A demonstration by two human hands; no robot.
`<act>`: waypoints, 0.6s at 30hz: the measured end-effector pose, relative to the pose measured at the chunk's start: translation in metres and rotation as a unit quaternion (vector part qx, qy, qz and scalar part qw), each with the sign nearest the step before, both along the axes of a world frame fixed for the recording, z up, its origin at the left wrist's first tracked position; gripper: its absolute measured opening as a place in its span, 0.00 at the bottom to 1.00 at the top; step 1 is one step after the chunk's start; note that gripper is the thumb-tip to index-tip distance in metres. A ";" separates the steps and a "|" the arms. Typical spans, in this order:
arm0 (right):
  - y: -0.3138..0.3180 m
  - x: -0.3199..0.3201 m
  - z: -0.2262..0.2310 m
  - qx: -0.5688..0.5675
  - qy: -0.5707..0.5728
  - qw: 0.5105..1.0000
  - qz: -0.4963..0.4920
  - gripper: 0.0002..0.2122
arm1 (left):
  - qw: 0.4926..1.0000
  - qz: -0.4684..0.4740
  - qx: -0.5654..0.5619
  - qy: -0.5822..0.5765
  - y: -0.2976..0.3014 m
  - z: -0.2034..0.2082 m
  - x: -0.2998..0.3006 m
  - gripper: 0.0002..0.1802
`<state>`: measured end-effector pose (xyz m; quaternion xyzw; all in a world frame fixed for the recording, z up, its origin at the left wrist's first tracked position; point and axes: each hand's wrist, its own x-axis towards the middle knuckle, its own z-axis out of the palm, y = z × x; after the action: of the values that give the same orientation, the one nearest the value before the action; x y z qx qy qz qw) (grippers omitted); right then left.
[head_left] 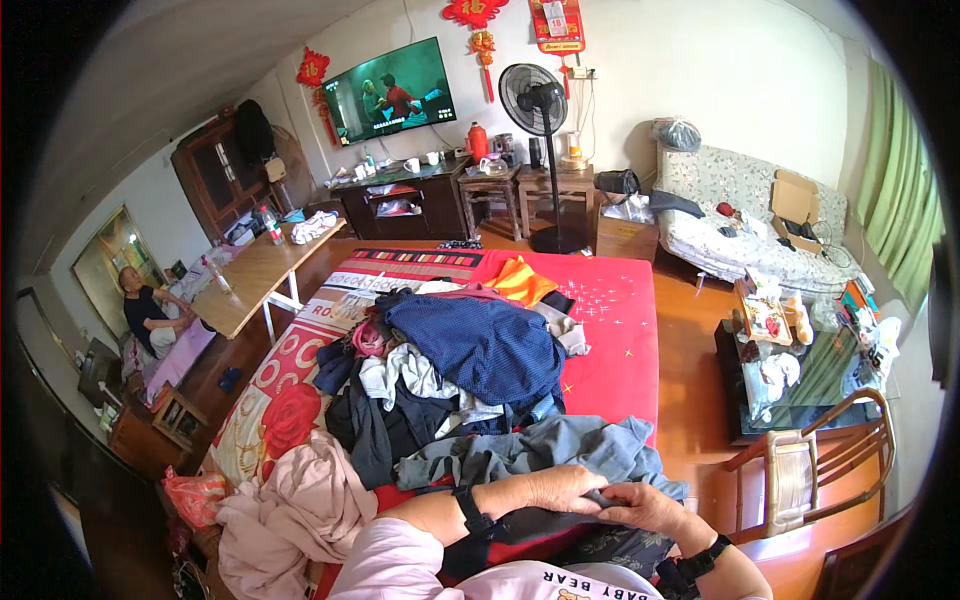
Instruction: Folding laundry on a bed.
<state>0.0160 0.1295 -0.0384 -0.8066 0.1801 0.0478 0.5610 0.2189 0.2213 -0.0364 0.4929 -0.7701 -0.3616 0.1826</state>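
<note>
My left hand [568, 489] and my right hand [642, 506] meet close in front of me, fingers closed on a fold of a grey garment [560, 447]. Its kind does not show; it spreads crumpled along the near side of the clothes pile. Below my hands hangs darker cloth, partly hidden by my left forearm. Just beyond lies the heap: a dark blue patterned garment [480, 340] on top, a white and grey piece [405, 372] beside it, and black clothing [365, 425] at the left. A pale pink cloth [300, 510] is bunched left of my left arm.
The pile rests on a bed with a red patterned cover [620, 350]. To the right stand a bamboo chair [795, 480] and a cluttered glass-topped table [800, 395]. A standing fan [540, 110] is at the back. Another person [150, 315] sits far left near a wooden table [265, 270].
</note>
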 end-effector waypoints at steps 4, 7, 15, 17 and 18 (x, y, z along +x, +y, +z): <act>-0.008 -0.011 -0.013 -0.084 0.022 0.996 -0.020 0.14 | 0.997 0.040 -0.071 -0.011 -0.004 0.021 0.005 0.14; -0.021 -0.012 -0.018 -0.133 0.002 0.989 -0.067 0.13 | 0.990 0.086 -0.113 0.019 -0.001 0.048 0.018 0.12; -0.073 -0.048 -0.042 -0.202 -0.012 0.954 -0.220 0.12 | 0.951 0.198 -0.217 0.094 0.016 0.118 0.052 0.07; -0.075 -0.058 -0.037 -0.195 -0.013 0.949 -0.247 0.11 | 0.935 0.232 -0.246 0.103 0.023 0.128 0.062 0.07; -0.079 -0.064 -0.041 -0.194 -0.012 0.950 -0.246 0.11 | 0.927 0.259 -0.249 0.107 0.027 0.130 0.068 0.07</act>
<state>-0.0480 0.0509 -0.0792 -0.8312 0.3715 -0.1375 0.3901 0.2868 0.2485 0.0938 0.5724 -0.6564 -0.1494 0.4682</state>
